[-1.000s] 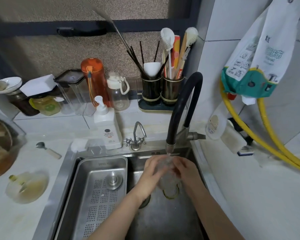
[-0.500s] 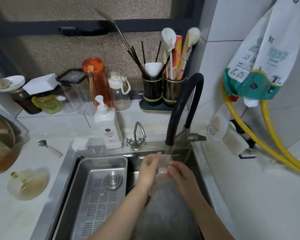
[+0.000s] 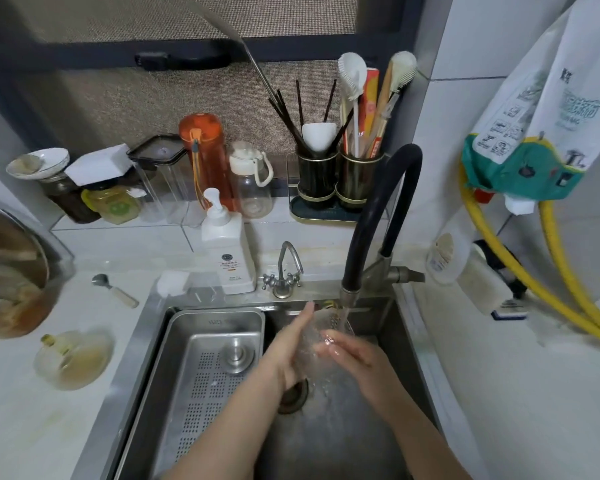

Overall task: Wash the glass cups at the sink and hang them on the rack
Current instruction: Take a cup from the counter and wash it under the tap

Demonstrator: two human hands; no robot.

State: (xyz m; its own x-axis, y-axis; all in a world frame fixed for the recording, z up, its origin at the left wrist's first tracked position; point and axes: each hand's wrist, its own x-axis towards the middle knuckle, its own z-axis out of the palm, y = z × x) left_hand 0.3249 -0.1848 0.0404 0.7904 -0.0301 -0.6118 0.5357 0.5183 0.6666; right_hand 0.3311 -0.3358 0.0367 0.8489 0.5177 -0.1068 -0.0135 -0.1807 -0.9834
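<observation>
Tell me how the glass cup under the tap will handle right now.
Probably slippery: water from the faucet runs over the cup, and both the left hand and right hand are wet. Likely fragile: it is clear glass above a steel sink. It looks light, held up between the hands.

We see a clear glass cup (image 3: 321,336) under a black-hosed faucet (image 3: 378,216) in a steel-grey sink (image 3: 329,441), beside a silver tray (image 3: 201,368) patterned with rows of small perforations. Behind stand an orange bottle (image 3: 205,157), a white pump bottle (image 3: 227,251) and two black holders (image 3: 340,178) ringed in gold. At right, yellow hoses (image 3: 548,289) cross white tile below a white-and-teal printed bag (image 3: 534,143).
</observation>
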